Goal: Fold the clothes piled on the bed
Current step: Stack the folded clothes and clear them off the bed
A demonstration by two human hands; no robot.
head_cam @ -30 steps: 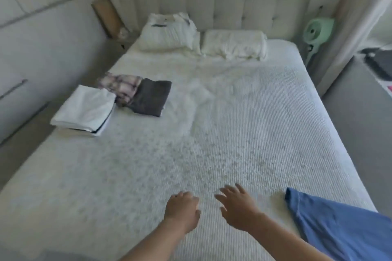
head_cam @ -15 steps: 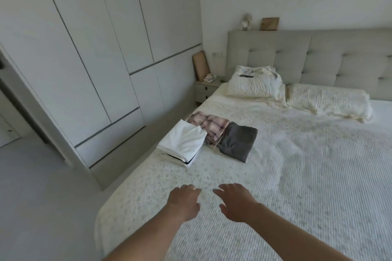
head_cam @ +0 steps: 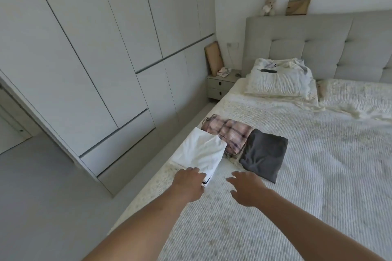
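From the head camera, the left hand [head_cam: 189,182] rests on the near edge of the folded white garment [head_cam: 198,151], fingers loose, gripping nothing. The right hand [head_cam: 247,189] hovers spread and empty just beside the folded grey garment [head_cam: 264,153]. A folded plaid garment [head_cam: 228,134] lies between them on the bed [head_cam: 297,197].

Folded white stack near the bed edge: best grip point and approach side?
Probably the near short edge of the white stack, from the person's side. It lies flat with layered edges facing the hands; the plaid garment crowds its far right side. Left hand is already at that edge; slide fingers underneath.
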